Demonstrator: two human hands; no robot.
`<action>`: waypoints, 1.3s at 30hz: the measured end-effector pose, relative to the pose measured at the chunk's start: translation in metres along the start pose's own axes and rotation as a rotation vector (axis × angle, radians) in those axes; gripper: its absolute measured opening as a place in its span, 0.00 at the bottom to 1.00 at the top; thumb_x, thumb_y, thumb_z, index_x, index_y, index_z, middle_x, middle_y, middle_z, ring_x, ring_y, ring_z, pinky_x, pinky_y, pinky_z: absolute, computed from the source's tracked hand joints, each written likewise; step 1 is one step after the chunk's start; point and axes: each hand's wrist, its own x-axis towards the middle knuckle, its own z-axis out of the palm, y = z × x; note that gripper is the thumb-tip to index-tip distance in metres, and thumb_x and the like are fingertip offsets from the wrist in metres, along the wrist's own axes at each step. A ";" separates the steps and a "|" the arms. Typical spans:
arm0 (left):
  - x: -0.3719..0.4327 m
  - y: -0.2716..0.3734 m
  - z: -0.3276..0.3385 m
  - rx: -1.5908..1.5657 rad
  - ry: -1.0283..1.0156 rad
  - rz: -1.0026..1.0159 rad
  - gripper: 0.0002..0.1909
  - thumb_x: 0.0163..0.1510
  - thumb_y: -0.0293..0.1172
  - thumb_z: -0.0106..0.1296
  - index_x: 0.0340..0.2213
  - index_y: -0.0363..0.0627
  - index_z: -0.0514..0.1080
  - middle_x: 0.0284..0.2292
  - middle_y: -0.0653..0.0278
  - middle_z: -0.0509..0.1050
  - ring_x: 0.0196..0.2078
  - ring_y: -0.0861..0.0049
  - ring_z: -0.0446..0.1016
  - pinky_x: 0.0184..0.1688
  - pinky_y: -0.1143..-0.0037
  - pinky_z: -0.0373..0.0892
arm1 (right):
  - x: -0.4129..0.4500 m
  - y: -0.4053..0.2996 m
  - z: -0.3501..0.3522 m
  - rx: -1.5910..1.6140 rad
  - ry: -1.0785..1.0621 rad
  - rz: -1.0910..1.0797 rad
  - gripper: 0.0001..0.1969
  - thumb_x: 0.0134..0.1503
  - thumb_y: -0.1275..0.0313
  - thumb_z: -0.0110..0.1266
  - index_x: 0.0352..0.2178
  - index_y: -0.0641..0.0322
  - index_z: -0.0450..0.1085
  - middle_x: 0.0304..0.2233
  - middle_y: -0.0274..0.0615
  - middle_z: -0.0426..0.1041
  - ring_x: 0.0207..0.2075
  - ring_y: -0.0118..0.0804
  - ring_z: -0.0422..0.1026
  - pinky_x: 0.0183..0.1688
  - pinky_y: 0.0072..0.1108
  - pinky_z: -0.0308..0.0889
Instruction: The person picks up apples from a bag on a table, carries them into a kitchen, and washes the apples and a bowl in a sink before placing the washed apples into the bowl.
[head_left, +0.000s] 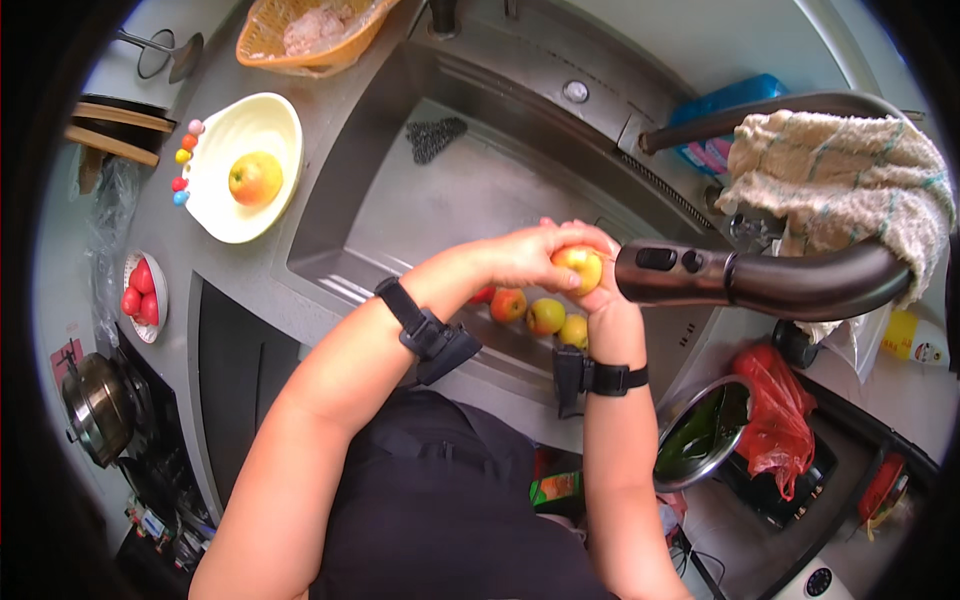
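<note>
A yellow apple (583, 268) is held between both hands above the sink basin (480, 195), close beside the head of the dark faucet (675, 271). My left hand (525, 257) grips the apple from the left, thumb across its near side. Cupped around its other side is my right hand (604, 300), partly covered by the apple and the faucet head. Several more apples lie in a row along the basin's near wall, among them a red-yellow apple (508, 305) and a greenish apple (546, 316). Whether water is running cannot be made out.
A pale yellow bowl (262, 124) with one apple stands on the left counter. Behind it is an orange basket (259, 37) with meat. A steel wool scourer (435, 139) lies in the basin. A towel (832, 165) drapes the faucet; a metal bowl (739, 435) stands at right.
</note>
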 end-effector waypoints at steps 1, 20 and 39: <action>-0.001 0.003 0.001 -0.096 0.032 -0.012 0.28 0.48 0.26 0.52 0.51 0.44 0.57 0.46 0.63 0.61 0.46 0.74 0.64 0.40 0.76 0.69 | 0.002 -0.003 0.008 -0.070 -0.001 -0.010 0.12 0.48 0.68 0.50 0.31 0.67 0.68 0.34 0.50 0.71 0.39 0.49 0.69 0.44 0.35 0.67; 0.006 0.007 0.022 -0.331 0.804 -0.338 0.30 0.55 0.52 0.29 0.40 0.33 0.63 0.34 0.52 0.70 0.25 0.67 0.74 0.24 0.75 0.70 | 0.002 0.024 0.079 -1.138 0.350 -0.751 0.14 0.56 0.64 0.44 0.26 0.66 0.69 0.27 0.42 0.71 0.30 0.33 0.69 0.36 0.21 0.63; 0.006 -0.004 0.022 -0.819 0.838 -0.419 0.20 0.55 0.44 0.36 0.31 0.37 0.67 0.29 0.55 0.72 0.28 0.69 0.73 0.33 0.72 0.70 | -0.046 0.039 0.066 -1.442 0.141 -0.894 0.28 0.41 0.71 0.62 0.43 0.67 0.60 0.41 0.47 0.64 0.43 0.39 0.64 0.48 0.26 0.58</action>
